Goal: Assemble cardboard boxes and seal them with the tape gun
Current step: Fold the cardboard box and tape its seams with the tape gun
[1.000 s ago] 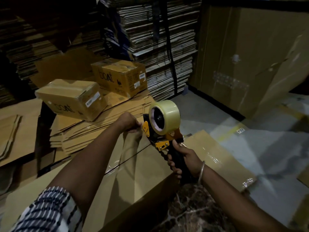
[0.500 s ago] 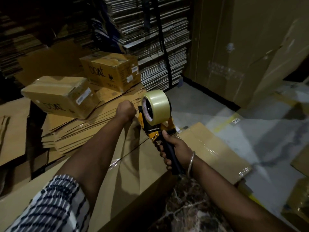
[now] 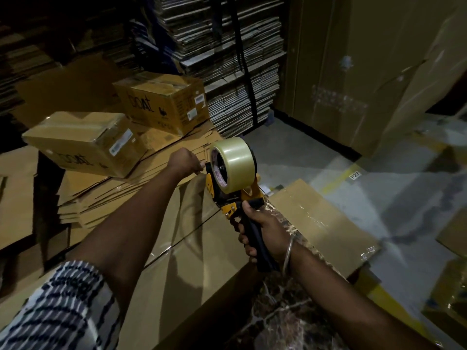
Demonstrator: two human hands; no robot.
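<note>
Hands point(image 3: 262, 231) on tape gun point(image 3: 235, 183)

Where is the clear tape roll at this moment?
In the head view, the clear tape roll sits near the centre on the yellow-and-black tape gun, which the right hand grips, just right of the left hand.

Right hand point(image 3: 262, 223) gripping, left hand point(image 3: 184, 161) fisted, arms extended

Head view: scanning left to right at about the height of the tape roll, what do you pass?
Nearer sealed box with a label → left hand, its fingers at the front of the tape gun → tape roll on the tape gun that the right hand grips → floor tag marked P27.
</note>
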